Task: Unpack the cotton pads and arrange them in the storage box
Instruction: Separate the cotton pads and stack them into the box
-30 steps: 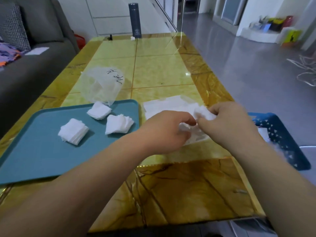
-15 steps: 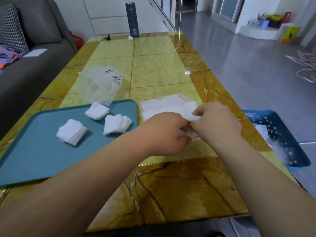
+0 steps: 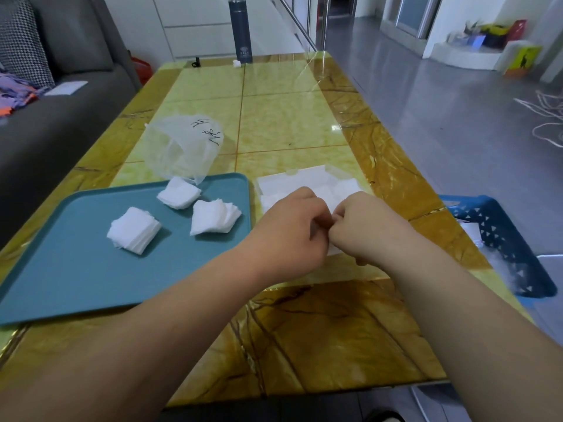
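Note:
A shallow translucent white storage box (image 3: 307, 175) lies on the table just right of the teal tray (image 3: 76, 269), with white cotton pads (image 3: 344, 187) laid inside it. My left hand (image 3: 289, 229) and my right hand (image 3: 371, 226) meet knuckle to knuckle over the box's near half, fingers curled down onto pads that they mostly hide. Three loose stacks of cotton pads sit on the tray: one at the left (image 3: 134, 229), one at the back (image 3: 179, 193), one at the right (image 3: 214, 220). The emptied clear plastic bag (image 3: 185, 147) lies behind the tray.
A blue perforated basket (image 3: 499, 239) stands off the table's right edge. A dark flask (image 3: 240, 30) is at the table's far end. A grey sofa (image 3: 45, 123) runs along the left side. The yellow marbled tabletop (image 3: 289, 123) stretches beyond the box.
My right hand, which held a white pad raised at the box's right side, has come down and left to meet my left hand over the box. The tray stacks have not moved.

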### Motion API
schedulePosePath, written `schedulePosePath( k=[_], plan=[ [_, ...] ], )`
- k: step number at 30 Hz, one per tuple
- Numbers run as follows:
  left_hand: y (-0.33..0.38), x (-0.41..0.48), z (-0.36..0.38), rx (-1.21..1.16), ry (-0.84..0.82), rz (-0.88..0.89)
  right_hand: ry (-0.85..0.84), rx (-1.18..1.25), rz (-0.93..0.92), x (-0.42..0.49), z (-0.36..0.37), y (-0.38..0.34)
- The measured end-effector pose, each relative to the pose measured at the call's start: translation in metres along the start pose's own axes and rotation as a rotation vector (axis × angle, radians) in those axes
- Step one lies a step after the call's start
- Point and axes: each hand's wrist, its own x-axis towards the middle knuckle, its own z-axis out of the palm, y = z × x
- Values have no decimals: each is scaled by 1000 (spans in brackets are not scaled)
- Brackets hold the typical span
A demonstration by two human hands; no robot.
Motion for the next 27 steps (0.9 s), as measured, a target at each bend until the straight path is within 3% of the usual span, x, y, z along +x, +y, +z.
schedulePosePath(
  k=[4,7,9,11,14,19,22,27],
  plan=[
    [-1,-4,-4,-26,-12,-3,3,-20,56,-1,-4,-1],
    [-5,-17,-14,-108,38,33,282,-194,4,-8,-11,-10],
    [-13,-29,-23,-135,120,51,470,-90,-117,-15,-10,-26],
    [-25,-41,-36,-107,187,35,526,129,-305,-23,3,-47],
    [-56,-58,-63,70,189,-99,344,372,-482,-25,43,-81],
    [-99,-75,-93,264,109,-349,-83,352,-377,-17,82,-116],
    [-116,-75,-95,185,100,-341,-119,267,-342,-5,98,-129],
    [-127,-73,-96,32,200,-412,-72,375,-273,0,107,-131]
  ],
)
